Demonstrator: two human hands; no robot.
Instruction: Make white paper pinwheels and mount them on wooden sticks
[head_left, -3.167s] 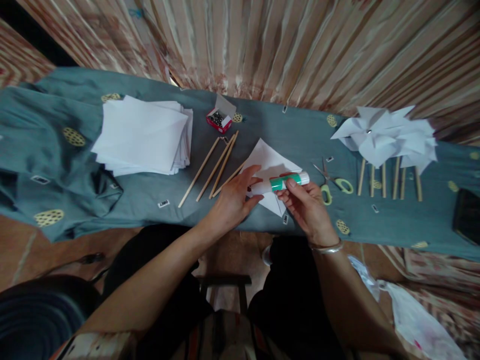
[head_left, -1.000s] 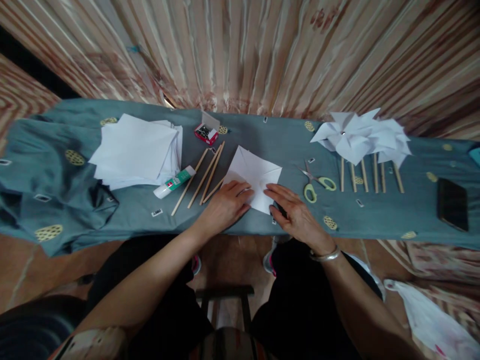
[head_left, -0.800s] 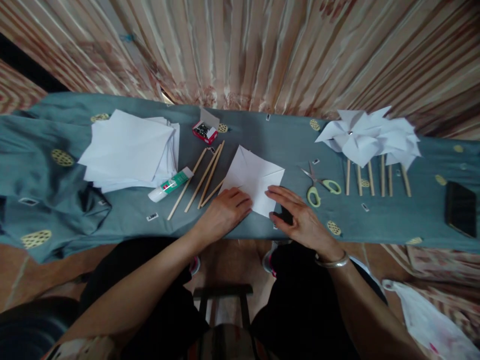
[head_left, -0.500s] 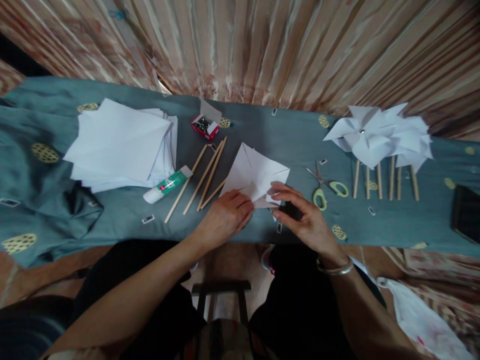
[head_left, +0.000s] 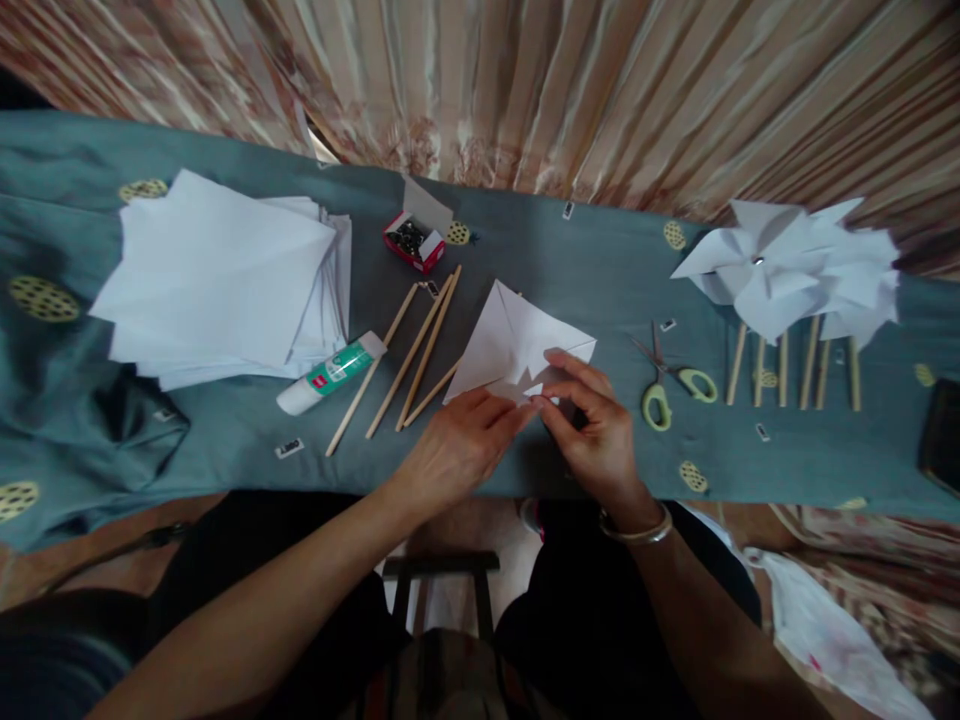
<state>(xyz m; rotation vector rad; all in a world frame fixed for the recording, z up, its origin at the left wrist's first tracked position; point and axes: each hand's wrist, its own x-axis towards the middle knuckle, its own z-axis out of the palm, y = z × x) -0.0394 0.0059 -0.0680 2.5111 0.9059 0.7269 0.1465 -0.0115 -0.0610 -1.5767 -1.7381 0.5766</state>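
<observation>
A white paper square, cut in from its corners, lies before me with its near corner bent up. My left hand grips the near edge of the sheet, fingers pressed together, its tips reaching the bent corner. My right hand pinches that same small corner flap between thumb and fingers. The fingertips of both hands almost meet there and hide part of the near edge. Right of the paper lie scissors with green handles, their blades slightly apart. Several wooden sticks lie to the left, one partly under the paper.
A stack of white paper lies at the left, a glue stick near its front. Behind the sticks stands an open red box of small metal pins. Finished paper pinwheels lie at the right, and a dark phone beyond.
My right hand has moved in to the left and closed on the paper's corner flap. My left hand has slid toward it along the near edge. The view has shifted slightly.
</observation>
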